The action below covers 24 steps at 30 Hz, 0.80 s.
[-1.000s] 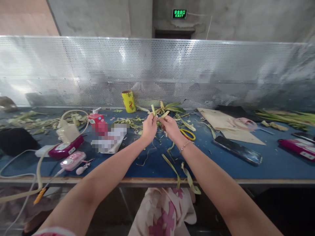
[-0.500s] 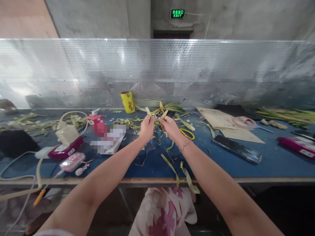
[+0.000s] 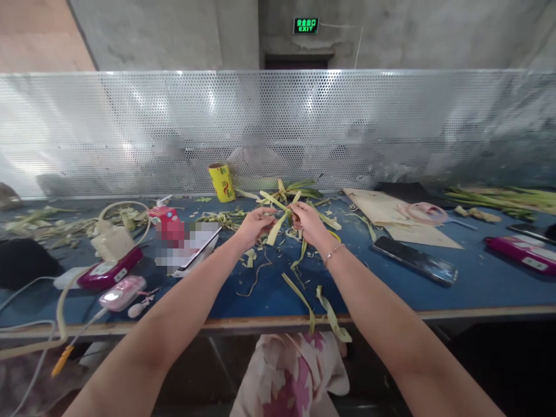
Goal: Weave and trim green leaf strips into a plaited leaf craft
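Both hands are raised over the blue table (image 3: 434, 289), working on pale green leaf strips (image 3: 278, 223). My left hand (image 3: 252, 225) pinches the strips from the left, fingers closed on them. My right hand (image 3: 307, 223) grips the same bundle from the right, a thin bracelet on its wrist. Strip ends stick out above and between the two hands, and one strip hangs down below them. Yellow-handled scissors (image 3: 333, 234) lie on the table just behind my right hand, mostly hidden.
Loose leaf scraps (image 3: 304, 295) litter the table and hang over its front edge. A phone (image 3: 414, 260), a yellow roll (image 3: 221, 181), a red carton (image 3: 167, 223), pink devices (image 3: 117, 289) with cables, and cardboard (image 3: 399, 220) lie around. A perforated metal screen (image 3: 87, 127) stands behind.
My hands have dropped slightly toward the table and turned the strips, so a longer strip now slants down between them. The view has shifted a little to the right.
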Available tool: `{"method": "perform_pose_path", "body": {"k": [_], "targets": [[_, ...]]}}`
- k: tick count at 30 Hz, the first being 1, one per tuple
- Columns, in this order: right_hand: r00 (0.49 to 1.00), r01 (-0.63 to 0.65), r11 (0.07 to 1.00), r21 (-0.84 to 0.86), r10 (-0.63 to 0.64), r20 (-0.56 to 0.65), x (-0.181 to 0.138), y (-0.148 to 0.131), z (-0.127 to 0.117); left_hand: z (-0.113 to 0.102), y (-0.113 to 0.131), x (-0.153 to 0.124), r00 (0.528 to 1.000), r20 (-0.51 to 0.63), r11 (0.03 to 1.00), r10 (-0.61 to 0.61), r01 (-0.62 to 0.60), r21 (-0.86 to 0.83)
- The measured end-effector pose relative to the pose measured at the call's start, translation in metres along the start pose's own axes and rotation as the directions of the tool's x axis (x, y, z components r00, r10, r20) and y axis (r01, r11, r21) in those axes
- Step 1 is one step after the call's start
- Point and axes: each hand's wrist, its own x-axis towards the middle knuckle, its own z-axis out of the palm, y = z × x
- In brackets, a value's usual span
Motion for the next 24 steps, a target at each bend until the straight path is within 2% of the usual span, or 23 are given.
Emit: {"method": "perform_pose_path", "body": {"k": [5,8,17,24], "targets": [[1.000,-0.016,0.997,0.078,0.016,0.009,-0.002,-0.002,0.001,0.006,0.001,-0.003,0.981,0.001,0.963,0.196,-0.192,0.190],[0.999,-0.031,0.997,0.069,0.031,0.007,-0.002,-0.002,0.002,0.012,0.004,-0.008,0.960,0.016,0.927,0.281,-0.276,0.255],[1.000,-0.009,0.993,-0.115,0.006,-0.025,0.002,0.004,0.005,0.017,0.009,-0.014,0.936,0.167,0.828,0.311,-0.353,0.437],[0.997,0.079,0.971,-0.225,-0.081,0.002,0.007,0.014,0.000,0.014,-0.004,-0.010,0.899,0.271,0.754,0.344,-0.436,0.491]]}}
